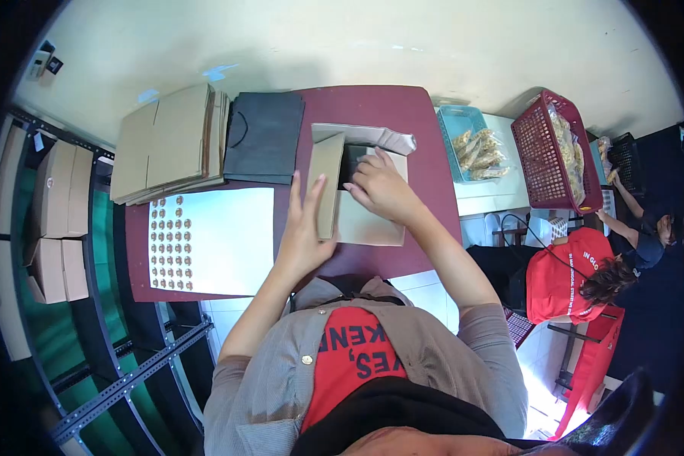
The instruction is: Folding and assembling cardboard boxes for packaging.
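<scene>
An open brown cardboard box (pixel 370 219) sits in front of me on the dark red table (pixel 376 105), its flaps raised. My left hand (pixel 305 231) holds the box at its left side, fingers spread along the upright left flap (pixel 326 188) and thumb at the near corner. Over the opening is my right hand (pixel 383 187), with curled fingers reaching towards something dark (pixel 350 162) inside. Whether those fingers grip anything is hidden. Left of the box lie black paper bags (pixel 268 137) with a cord handle.
Flattened cartons (pixel 171 142) are stacked at the back left. Nearer lies a white sheet of round stickers (pixel 222 242). On the right are a teal basket (pixel 447 122) of snack packets and a maroon basket (pixel 530 154). Metal shelving (pixel 131 376) stands left; two people (pixel 570 279) are farther right.
</scene>
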A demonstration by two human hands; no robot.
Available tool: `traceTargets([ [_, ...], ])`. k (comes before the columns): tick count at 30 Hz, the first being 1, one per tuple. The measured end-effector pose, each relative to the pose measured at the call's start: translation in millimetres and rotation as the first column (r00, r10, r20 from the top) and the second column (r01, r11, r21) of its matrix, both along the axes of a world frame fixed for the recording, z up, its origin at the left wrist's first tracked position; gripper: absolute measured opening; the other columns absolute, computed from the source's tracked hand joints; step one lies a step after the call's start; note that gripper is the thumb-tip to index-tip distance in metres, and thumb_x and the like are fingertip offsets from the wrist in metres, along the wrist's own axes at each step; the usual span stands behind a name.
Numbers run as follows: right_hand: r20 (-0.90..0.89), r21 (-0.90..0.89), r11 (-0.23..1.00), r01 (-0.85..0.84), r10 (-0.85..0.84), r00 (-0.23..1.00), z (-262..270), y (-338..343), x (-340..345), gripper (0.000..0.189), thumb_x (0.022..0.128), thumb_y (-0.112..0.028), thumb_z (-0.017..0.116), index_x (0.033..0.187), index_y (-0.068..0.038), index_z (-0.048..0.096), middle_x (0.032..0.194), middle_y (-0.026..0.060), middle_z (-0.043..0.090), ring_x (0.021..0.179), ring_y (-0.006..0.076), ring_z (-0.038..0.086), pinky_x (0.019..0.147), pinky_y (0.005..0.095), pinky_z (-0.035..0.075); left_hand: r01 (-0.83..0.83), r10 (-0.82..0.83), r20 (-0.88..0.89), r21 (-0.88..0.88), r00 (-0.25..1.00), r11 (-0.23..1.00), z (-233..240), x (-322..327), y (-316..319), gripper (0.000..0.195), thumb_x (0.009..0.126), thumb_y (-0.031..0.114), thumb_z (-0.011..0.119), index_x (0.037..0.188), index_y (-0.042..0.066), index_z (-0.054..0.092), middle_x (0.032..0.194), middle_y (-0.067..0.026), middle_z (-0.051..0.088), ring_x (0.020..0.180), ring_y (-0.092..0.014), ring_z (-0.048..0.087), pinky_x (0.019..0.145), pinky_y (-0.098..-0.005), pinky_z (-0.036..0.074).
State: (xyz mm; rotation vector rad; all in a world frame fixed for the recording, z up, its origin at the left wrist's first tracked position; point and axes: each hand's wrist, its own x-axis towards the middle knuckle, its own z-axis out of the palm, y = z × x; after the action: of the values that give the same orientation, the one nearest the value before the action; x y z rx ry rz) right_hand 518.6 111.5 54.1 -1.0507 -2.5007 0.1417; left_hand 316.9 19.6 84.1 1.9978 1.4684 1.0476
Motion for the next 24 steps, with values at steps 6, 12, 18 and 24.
traceTargets([
  [6,-0.174,-0.030,0.999,0.021,-0.026,0.984,-1.2,4.7,14.7,0.025,0.087,-0.022,0.065,0.075,-0.001,0.064,0.079,0.0131,0.055,0.088,0.0311,0.054,0.104,0.0514,0.036,0.053,0.311,0.491,-0.594,0.814,0.802,-55.1,-60.6,-4.5,0.037,0.097,0.013,0.055,0.130,-0.004,0.051,0.114,-0.0150,0.065,0.106,-0.018,0.063,0.086,-0.0306,0.052],
  [12,-0.355,0.142,0.990,0.021,0.031,0.934,-4.5,-8.2,25.8,0.021,0.082,-0.015,0.067,0.065,-0.005,0.060,0.074,0.0090,0.048,0.083,0.0294,0.052,0.100,0.0491,0.036,0.137,0.458,0.745,-0.582,0.486,0.802,-61.0,-56.9,-17.5,0.037,0.095,0.014,0.060,0.127,-0.002,0.053,0.115,-0.0117,0.065,0.102,-0.019,0.065,0.084,-0.0344,0.056],
  [18,0.082,0.045,0.998,0.040,-0.044,0.996,6.1,-20.5,14.2,0.040,0.090,-0.033,0.060,0.068,0.000,0.067,0.084,0.0102,0.061,0.101,0.0300,0.053,0.103,0.0548,0.031,0.221,0.355,0.679,-0.608,0.643,0.763,-70.7,-80.2,-20.6,0.037,0.095,0.014,0.061,0.127,-0.003,0.053,0.117,-0.0101,0.064,0.106,-0.019,0.063,0.088,-0.0341,0.053],
  [24,0.172,-0.307,0.948,-0.084,0.143,0.975,49.7,-59.4,-15.9,0.052,0.098,-0.045,0.047,0.090,0.001,0.070,0.085,0.0149,0.065,0.096,0.0343,0.059,0.100,0.0494,0.037,0.250,0.310,0.739,-0.540,0.598,0.804,-76.3,-74.0,-24.7,0.037,0.096,0.014,0.061,0.127,-0.004,0.053,0.115,-0.0087,0.064,0.105,-0.018,0.062,0.094,-0.0335,0.048],
])
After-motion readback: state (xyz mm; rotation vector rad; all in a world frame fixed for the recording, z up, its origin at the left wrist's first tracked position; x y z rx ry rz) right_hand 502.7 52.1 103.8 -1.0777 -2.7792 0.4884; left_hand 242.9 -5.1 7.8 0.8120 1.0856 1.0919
